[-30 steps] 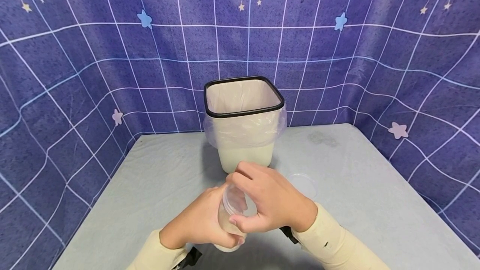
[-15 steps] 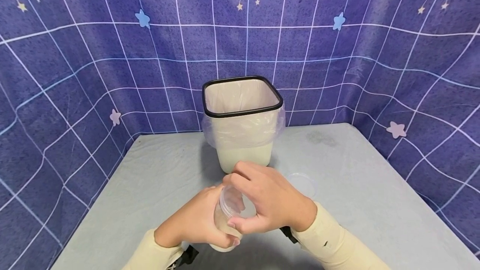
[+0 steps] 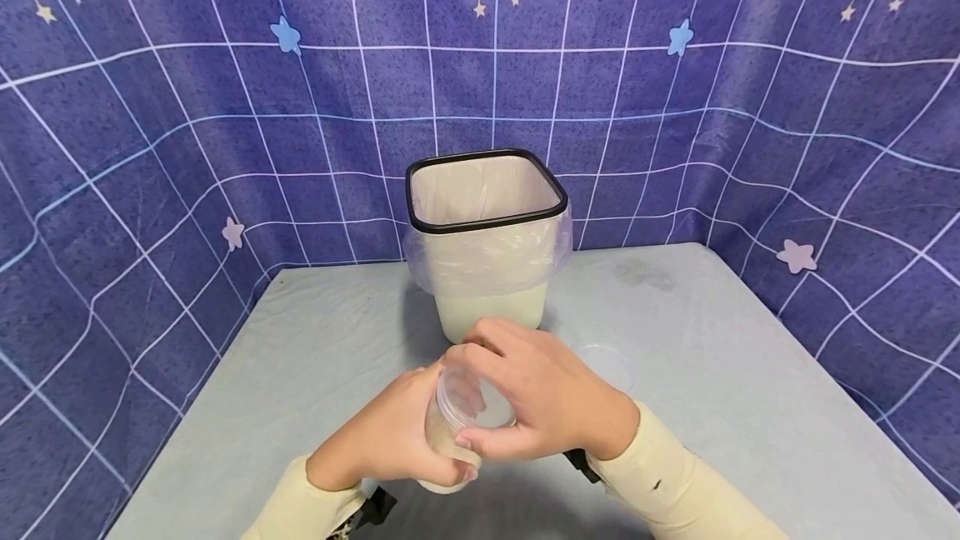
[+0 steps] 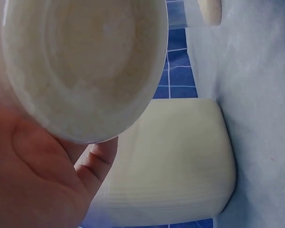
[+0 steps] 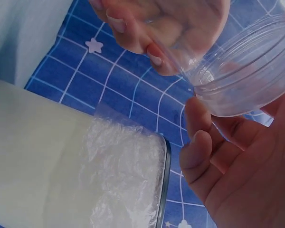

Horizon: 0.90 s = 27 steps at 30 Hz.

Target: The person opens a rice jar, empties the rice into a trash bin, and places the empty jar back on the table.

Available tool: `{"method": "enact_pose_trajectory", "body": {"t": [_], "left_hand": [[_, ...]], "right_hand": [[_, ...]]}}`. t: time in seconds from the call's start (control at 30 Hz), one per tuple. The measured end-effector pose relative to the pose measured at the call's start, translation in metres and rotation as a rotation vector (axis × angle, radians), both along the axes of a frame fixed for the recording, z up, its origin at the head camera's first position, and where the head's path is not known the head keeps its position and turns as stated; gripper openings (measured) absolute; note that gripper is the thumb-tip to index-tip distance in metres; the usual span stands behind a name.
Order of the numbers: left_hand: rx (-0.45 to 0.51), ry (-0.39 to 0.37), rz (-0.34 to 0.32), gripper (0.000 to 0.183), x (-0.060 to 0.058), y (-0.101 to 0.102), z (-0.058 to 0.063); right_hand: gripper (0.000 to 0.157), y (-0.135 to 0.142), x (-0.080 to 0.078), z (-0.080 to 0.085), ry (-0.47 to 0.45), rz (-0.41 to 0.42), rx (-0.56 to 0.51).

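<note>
A clear plastic jar (image 3: 440, 433) tilts between both hands, above the near part of the table. My left hand (image 3: 390, 432) grips it round the body, thumb across the front. My right hand (image 3: 536, 390) curls over the mouth, with thumb and fingers at the rim. In the left wrist view, the round jar base (image 4: 99, 71) looks pale and cloudy, with whitish contents showing through. Screw threads ring the clear neck (image 5: 256, 66) in the right wrist view, where left fingers show through the plastic. A clear round lid (image 3: 609, 367) lies on the table, partly hidden by my right hand.
Behind the hands stands a cream bin (image 3: 491, 307) with a black rim (image 3: 491, 225) and a translucent bag liner folded over its edge. Pale grey cloth covers the table (image 3: 337, 332). Blue gridded curtain (image 3: 345, 82) encloses the back and sides.
The jar and left hand have shifted slightly left. The round mouth shows more fully under the right hand. Both hands keep their hold; the bin and lid stay in place.
</note>
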State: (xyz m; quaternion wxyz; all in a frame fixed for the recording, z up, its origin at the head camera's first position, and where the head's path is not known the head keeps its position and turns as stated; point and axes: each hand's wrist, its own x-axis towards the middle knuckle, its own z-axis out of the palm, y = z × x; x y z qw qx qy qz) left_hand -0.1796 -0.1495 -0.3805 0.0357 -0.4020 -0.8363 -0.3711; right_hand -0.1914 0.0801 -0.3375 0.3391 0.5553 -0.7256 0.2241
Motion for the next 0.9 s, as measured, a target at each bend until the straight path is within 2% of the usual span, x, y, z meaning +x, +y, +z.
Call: {"method": "enact_pose_trajectory", "body": {"t": [0.3,0.5,0.67,0.8,0.9], "left_hand": [[-0.002,0.004,0.073,0.091,-0.001,-0.001,0.003],[0.004,0.015,0.141,0.076,-0.001,-0.001,0.004],[-0.008,0.047,0.278,0.072,0.0,0.002,0.001],[-0.062,0.162,0.412,0.076,0.001,0.007,-0.002],[-0.09,0.224,0.458,0.079,0.003,0.01,-0.004]], "right_hand": [[0.06,0.004,0.001,0.002,0.001,-0.062,-0.011],[0.057,0.006,0.0,0.004,0.009,-0.095,-0.043],[0.056,0.006,0.001,0.0,-0.066,-0.202,-0.01],[0.061,0.005,0.003,-0.004,-0.162,-0.331,0.059],[0.064,0.005,0.003,-0.007,-0.21,-0.394,0.094]]}}
